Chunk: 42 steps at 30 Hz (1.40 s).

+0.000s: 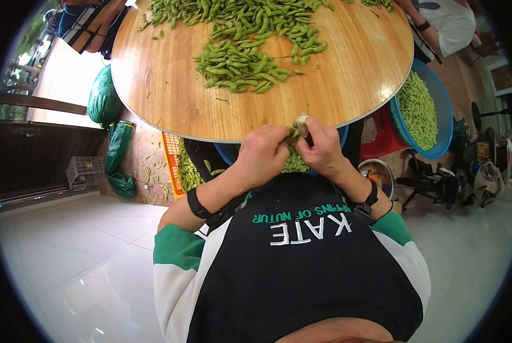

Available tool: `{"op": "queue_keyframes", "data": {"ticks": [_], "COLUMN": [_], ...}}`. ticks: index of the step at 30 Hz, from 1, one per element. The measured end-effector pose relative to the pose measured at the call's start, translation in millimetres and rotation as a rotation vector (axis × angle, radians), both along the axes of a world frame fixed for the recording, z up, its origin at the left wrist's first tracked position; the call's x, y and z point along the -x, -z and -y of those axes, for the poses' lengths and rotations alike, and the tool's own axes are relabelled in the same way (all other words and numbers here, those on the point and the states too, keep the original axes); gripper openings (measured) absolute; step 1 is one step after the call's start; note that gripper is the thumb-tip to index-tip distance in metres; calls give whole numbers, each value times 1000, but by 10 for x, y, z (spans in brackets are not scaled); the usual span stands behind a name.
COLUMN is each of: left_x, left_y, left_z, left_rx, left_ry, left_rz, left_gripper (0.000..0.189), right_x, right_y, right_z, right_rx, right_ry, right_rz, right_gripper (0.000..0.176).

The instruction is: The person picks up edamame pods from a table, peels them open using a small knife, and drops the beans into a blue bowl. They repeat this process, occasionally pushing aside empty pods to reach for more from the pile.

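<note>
Both hands are close together at the near edge of a round wooden table (164, 86). My left hand (263, 153) and my right hand (323, 146) are closed on a small greenish-brown pod (295, 132) between them; its details are partly hidden by the fingers. Green pods (239, 66) are heaped on the table ahead of the hands. Below the hands, shelled green beans (294, 163) show in a blue basin (227, 152), largely covered by the hands and the table edge.
An orange crate (172, 163) with pods stands at the left under the table. At the right are a blue basin (447, 123) of beans, a red stool (380, 137) and a metal bowl (384, 171). Two other people's arms show at the far corners.
</note>
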State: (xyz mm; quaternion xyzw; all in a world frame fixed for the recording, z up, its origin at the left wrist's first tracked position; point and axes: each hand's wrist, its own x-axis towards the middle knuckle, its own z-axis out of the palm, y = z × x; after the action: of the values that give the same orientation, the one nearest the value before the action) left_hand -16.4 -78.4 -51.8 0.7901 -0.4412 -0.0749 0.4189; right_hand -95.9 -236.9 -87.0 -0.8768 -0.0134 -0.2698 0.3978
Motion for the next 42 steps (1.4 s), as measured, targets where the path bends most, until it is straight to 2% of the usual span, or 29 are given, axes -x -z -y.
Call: {"op": "queue_keyframes", "data": {"ticks": [2,4,6,8,9,11,12,14,16,20,22,23,25,26,28,29,31,32,34,36,42], "left_x": [-11,-41,-100,-254,-313,-388,-438,-663,-901,-1209,-1266,-1271,-1236,-1182,-983,-874,-653,-571,-440,-384,-356], "left_y": [-7,-36,-89,-142,-187,-297,-299,-261,-69,226,248,249,233,223,136,60,-91,-90,-77,20,114], "left_z": [-81,-226,-478,-825,-934,-1071,-1044,-876,-665,-397,-363,-364,-370,-370,-344,-317,-239,-211,-155,-103,-93], "left_rx": [4,7,-16,-247,-247,-538,-541,-226,-108,-155,-120,-123,-21,-23,151,147,265,262,259,270,312], "left_ry": [-27,-49,-69,-49,-50,-176,-181,-244,-224,-264,-295,-289,-286,-278,-270,-264,-192,-185,-141,-119,-73], "left_rz": [-12,-24,-248,43,45,387,390,337,412,502,400,399,540,539,-41,-45,-809,-814,-1012,-1029,-1075], "left_gripper": [12,15,21,23,23,24,24,25,23,19,17,17,17,17,13,13,13,13,13,12,11], "right_x": [16,57,105,128,153,157,147,116,77,109,110,106,91,75,15,-28,-87,-109,-118,-109,-78], "right_y": [-8,-33,-86,-139,-67,-17,4,34,15,-68,-107,-142,-201,-174,-106,-101,-103,-104,-123,-193,-161], "right_z": [21,99,124,129,139,100,82,48,-10,-18,-4,-6,-9,-8,4,-3,-9,-5,-16,-38,-44], "right_rx": [-61,-326,-423,-218,-179,-177,-173,-148,-302,-400,-742,-746,-1023,-1030,-1122,-1142,-1202,-1257,-1280,-1420,-1585], "right_ry": [3,-40,-131,-373,-411,-407,-402,-406,-451,-422,-415,-411,-389,-383,-424,-425,-458,-498,-501,-544,-581], "right_rz": [-18,-162,-196,-184,-208,-198,-191,-194,-228,-391,-466,-464,-552,-549,-469,-445,-444,-442,-478,-493,-485], "right_gripper": [25,20,17,19,22,24,25,25,27,30,31,31,30,30,27,24,29,36,31,33,38]}}
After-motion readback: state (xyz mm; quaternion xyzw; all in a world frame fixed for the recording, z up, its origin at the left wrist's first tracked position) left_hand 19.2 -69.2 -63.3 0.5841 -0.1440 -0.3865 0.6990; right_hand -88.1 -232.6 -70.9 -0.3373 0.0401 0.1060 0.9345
